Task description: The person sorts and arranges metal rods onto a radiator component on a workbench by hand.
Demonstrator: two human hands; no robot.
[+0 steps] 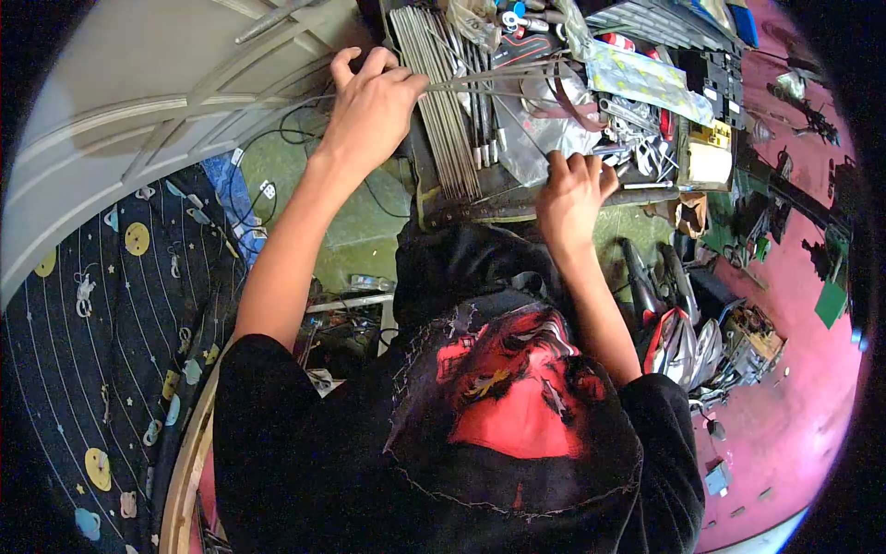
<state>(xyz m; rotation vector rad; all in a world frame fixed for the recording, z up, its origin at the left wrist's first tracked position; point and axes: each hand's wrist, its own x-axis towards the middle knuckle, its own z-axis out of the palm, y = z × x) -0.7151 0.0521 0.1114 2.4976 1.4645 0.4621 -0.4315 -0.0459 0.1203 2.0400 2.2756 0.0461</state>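
Note:
My left hand (374, 113) is closed, with fingers pinching a long, thin, bendy strip (498, 74) that looks like metal banding. From there the strip stretches right over the table and curls into a brownish loop (574, 103). Lower and to the right, my right hand (574, 198) has its fingers curled around a thin end that seems to belong to the same strip; the fingers partly hide the grip. Beneath the strip lie a bundle of thin grey rods (434, 115), which look like welding rods, and a clear plastic bag (526, 152).
Spanners and sockets (646, 152) crowd the table's right side, beside a patterned packet (646, 81) and a yellow-and-white box (709, 159). A panelled grey door (185, 74) stands at left, above dark patterned fabric (111, 351). Cables (295, 125) hang near my left arm.

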